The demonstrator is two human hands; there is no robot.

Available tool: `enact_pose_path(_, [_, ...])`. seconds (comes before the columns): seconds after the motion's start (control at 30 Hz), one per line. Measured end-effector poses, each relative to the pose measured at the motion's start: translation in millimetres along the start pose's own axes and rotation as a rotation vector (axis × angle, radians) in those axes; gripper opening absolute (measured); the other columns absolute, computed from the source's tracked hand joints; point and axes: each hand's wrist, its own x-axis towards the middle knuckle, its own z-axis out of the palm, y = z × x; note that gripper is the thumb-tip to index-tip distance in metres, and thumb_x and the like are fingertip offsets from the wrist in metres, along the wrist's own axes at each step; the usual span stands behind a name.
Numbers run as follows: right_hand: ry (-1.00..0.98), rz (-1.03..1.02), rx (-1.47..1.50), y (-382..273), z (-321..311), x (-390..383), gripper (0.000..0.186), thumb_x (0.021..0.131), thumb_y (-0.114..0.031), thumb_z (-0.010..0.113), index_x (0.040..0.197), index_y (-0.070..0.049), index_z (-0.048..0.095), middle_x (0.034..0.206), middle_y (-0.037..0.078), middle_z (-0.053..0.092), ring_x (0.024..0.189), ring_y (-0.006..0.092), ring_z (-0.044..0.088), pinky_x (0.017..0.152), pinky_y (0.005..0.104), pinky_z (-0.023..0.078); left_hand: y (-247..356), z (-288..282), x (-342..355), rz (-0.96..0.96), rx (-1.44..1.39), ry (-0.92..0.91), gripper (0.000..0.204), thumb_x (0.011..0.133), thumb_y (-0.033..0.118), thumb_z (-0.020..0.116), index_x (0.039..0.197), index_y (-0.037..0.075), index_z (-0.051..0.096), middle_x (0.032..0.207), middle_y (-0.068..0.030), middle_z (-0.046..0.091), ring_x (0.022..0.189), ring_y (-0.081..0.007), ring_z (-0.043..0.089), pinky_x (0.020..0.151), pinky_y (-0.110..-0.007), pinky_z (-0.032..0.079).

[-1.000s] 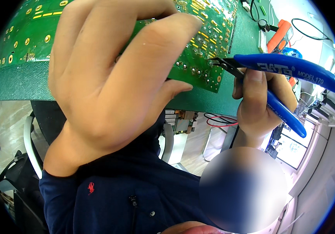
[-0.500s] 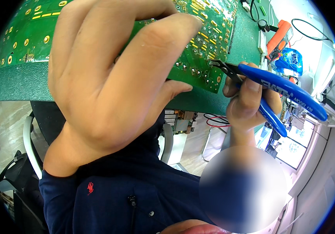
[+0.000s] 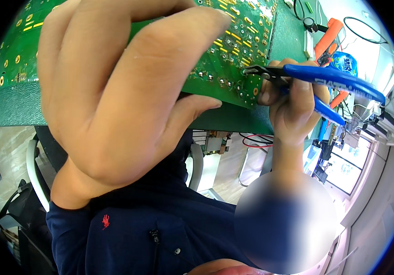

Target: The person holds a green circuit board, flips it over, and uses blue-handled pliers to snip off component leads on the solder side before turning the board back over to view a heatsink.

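A green circuit board (image 3: 208, 87) with rows of gold pads and solder joints lies along the top of the view. Blue-handled side cutters (image 3: 332, 79) are held in my right hand (image 3: 295, 103), fingers wrapped around the grips. Their dark jaws rest at or just over a solder joint near the board's right front corner. My left hand (image 3: 107, 98) looms over the board's middle, hiding much of it. Its index finger and thumb are spread wide, with nothing seen between them. The tips of its other fingers are out of sight, and I cannot tell whether they touch the board.
Under the board is a green work mat (image 3: 16, 107). To the right lie an orange handheld meter (image 3: 329, 39), a blue packet (image 3: 345, 63) and a black cable (image 3: 364, 30). Below the table edge are a chair's pale armrest (image 3: 33, 169) and red and black wires (image 3: 257, 141).
The board and my left hand have shifted slightly left. My right hand has turned the cutters a little flatter, and their jaws have moved slightly left over the solder joints.
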Motion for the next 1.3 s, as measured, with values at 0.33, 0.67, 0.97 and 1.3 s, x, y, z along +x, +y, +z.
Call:
enact_pose_path(0.33, [0.039, 0.318, 0.185, -4, 3, 10, 0.031, 0.095, -0.028, 0.052, 0.088, 0.002, 0.058, 0.064, 0.011, 0.059, 0.045, 0.0145, 0.052, 0.043, 0.0267, 0.042, -5, 0, -5, 0.006, -0.048, -0.023, 0.067, 0.069, 0.027, 0.087, 0.123, -0.001, 0.060, 0.121, -0.0151, 0.057, 0.107, -0.0264, 0.057, 0.090, -0.034, 0.048])
enact_pose_path(0.67, [0.066, 0.501, 0.349, -7, 4, 10, 0.028, 0.095, -0.032, 0.053, 0.091, -0.005, 0.056, 0.070, 0.007, 0.058, 0.045, 0.0099, 0.046, 0.039, 0.0245, 0.037, 6, -3, -1, -0.073, 0.006, -0.066, 0.070, 0.069, 0.029, 0.088, 0.125, -0.002, 0.059, 0.123, -0.0153, 0.056, 0.109, -0.0271, 0.057, 0.091, -0.034, 0.049])
enact_pose_path(0.97, [0.126, 0.570, 0.454, -10, 7, 11, 0.032, 0.096, -0.030, 0.053, 0.092, 0.001, 0.060, 0.057, 0.008, 0.056, 0.043, 0.0144, 0.052, 0.041, 0.0254, 0.041, 6, 4, -4, -0.103, -0.073, -0.003, 0.072, 0.070, 0.028, 0.088, 0.126, -0.004, 0.057, 0.123, -0.0159, 0.055, 0.112, -0.0268, 0.057, 0.091, -0.033, 0.052])
enact_pose_path(1.3, [-0.119, 0.243, 0.260, 3, -4, 18, 0.035, 0.101, -0.031, 0.047, 0.093, 0.003, 0.053, 0.060, 0.007, 0.052, 0.042, 0.0119, 0.045, 0.038, 0.0228, 0.038, 11, 2, 0, -0.150, -0.070, -0.019, 0.071, 0.069, 0.030, 0.088, 0.124, -0.004, 0.058, 0.123, -0.0161, 0.054, 0.111, -0.0268, 0.057, 0.091, -0.033, 0.052])
